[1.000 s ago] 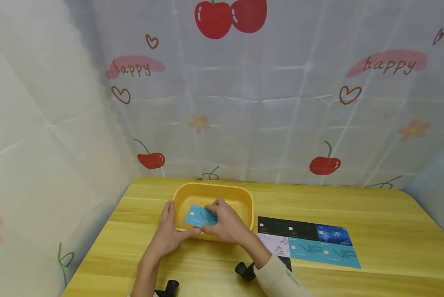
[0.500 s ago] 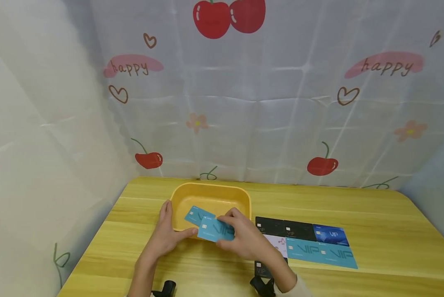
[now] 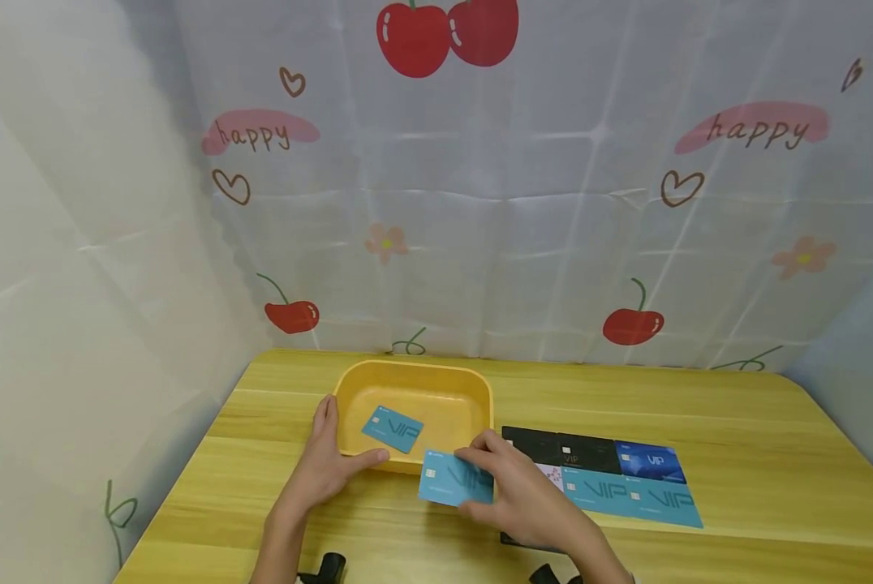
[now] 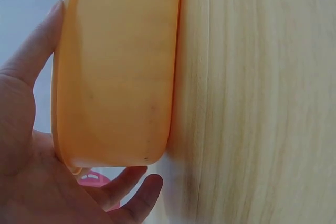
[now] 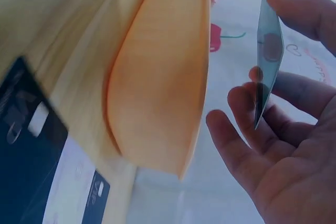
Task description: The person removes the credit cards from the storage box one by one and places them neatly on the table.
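Observation:
A yellow plastic basin (image 3: pixel 447 405) stands on the table. My left hand (image 3: pixel 323 462) grips its near left corner, the thumb along the front rim and the fingers at the left end; the left wrist view shows them against the basin's wall (image 4: pixel 121 77). One teal VIP card (image 3: pixel 393 428) lies inside on the basin floor. Between thumb and fingers, my right hand (image 3: pixel 520 495) pinches another teal VIP card (image 3: pixel 447 480), held just in front of the basin's near right corner. Seen nearly edge-on, that card (image 5: pixel 269 51) appears in the right wrist view.
Right of the basin, several cards lie edge to edge: black cards (image 3: pixel 590 454), a blue card (image 3: pixel 651 462), teal cards (image 3: pixel 600 491) and a pale flowered card (image 3: pixel 551 474). My right hand partly covers this group. A printed curtain (image 3: pixel 509 243) hangs behind the wooden table (image 3: pixel 772 454).
My right hand has drawn its teal card out of the basin, toward me and to the right. This uncovers the other teal card inside. My left hand keeps its hold on the corner.

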`<state>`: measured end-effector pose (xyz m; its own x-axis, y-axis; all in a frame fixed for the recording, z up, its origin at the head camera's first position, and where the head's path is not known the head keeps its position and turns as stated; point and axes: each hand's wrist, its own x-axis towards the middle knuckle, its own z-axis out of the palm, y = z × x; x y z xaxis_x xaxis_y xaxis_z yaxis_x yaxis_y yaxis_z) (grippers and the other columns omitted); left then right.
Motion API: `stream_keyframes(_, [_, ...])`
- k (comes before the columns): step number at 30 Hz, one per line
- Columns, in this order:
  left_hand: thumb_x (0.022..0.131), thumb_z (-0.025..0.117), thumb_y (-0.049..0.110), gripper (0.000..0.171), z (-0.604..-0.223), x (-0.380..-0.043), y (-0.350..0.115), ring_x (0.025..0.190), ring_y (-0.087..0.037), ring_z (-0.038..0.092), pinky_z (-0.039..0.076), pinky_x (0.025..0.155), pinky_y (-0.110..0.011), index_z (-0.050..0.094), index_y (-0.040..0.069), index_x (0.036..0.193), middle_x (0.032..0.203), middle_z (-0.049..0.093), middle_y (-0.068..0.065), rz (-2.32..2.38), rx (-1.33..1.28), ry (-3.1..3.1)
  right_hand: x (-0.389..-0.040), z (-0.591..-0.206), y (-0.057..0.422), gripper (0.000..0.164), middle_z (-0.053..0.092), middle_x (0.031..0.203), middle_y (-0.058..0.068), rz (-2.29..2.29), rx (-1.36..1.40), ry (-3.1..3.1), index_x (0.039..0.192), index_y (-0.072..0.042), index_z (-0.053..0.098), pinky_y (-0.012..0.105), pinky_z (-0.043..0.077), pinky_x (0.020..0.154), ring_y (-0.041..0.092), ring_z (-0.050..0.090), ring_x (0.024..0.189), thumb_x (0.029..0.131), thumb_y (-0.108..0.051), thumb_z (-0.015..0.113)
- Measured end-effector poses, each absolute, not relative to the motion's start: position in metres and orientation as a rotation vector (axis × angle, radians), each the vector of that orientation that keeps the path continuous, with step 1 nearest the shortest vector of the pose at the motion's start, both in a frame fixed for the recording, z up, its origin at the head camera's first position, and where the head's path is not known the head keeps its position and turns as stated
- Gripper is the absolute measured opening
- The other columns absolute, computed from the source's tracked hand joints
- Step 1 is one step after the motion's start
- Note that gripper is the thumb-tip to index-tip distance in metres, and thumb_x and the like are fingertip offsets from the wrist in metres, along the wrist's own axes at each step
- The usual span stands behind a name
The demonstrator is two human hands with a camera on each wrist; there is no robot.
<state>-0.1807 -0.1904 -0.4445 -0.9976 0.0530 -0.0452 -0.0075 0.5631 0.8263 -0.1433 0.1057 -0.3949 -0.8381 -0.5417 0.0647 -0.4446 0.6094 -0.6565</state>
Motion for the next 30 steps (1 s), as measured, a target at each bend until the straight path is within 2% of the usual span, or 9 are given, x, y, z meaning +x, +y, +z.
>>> stream_keyframes(5, [0.077, 0.083, 0.046, 0.128, -0.444, -0.181, -0.191, 0.147, -0.042, 0.005, 0.015, 0.114, -0.054, -0.005, -0.005, 0.155, 0.161, -0.009, -0.021, 1.441, 0.045, 2.723, -0.136, -0.396, 0.12, 0.053, 0.048, 0.11, -0.011, -0.967, -0.839, 2.669, 0.13, -0.012, 0.064, 0.025, 0.048, 0.08, 0.007, 0.049, 0.094, 0.083, -0.031, 0.079])
stream_keyframes(10, [0.077, 0.083, 0.046, 0.128, -0.446, -0.182, -0.191, 0.147, -0.042, 0.005, 0.015, 0.115, -0.054, -0.005, -0.005, 0.155, 0.162, -0.009, -0.021, 1.442, 0.055, 2.729, -0.132, -0.4, 0.137, 0.053, 0.048, 0.111, -0.012, -0.896, -0.774, 2.653, 0.13, -0.016, 0.065, 0.029, 0.05, 0.082, 0.01, 0.049, 0.094, 0.084, -0.039, 0.078])
stream_keyframes(18, [0.078, 0.083, 0.045, 0.126, -0.447, -0.181, -0.192, 0.147, -0.042, 0.004, 0.015, 0.115, -0.054, -0.005, -0.005, 0.155, 0.162, -0.009, -0.021, 1.446, 0.042, 2.723, -0.129, -0.403, 0.174, 0.055, 0.047, 0.11, -0.007, -0.884, -0.649, 2.552, 0.129, -0.013, 0.064, 0.031, 0.051, 0.08, 0.017, 0.05, 0.097, 0.084, -0.041, 0.078])
stream_keyframes(26, [0.078, 0.083, 0.046, 0.127, -0.447, -0.181, -0.192, 0.147, -0.042, 0.005, 0.015, 0.114, -0.054, -0.005, -0.004, 0.155, 0.162, -0.009, -0.021, 1.455, 0.046, 2.722, -0.126, -0.416, 0.212, 0.062, 0.052, 0.12, 0.005, -0.849, -0.471, 2.556, 0.13, -0.007, 0.063, 0.052, 0.052, 0.085, 0.026, 0.051, 0.1, 0.08, -0.038, 0.082])
stream_keyframes(30, [0.077, 0.083, 0.046, 0.127, -0.447, -0.181, -0.192, 0.147, -0.041, 0.006, 0.015, 0.115, -0.054, -0.004, -0.004, 0.155, 0.162, -0.008, -0.021, 1.453, 0.047, 2.727, -0.124, -0.421, 0.234, 0.064, 0.051, 0.123, 0.008, -0.825, -0.442, 2.586, 0.132, -0.007, 0.061, 0.048, 0.053, 0.085, 0.027, 0.05, 0.104, 0.081, -0.039, 0.08])
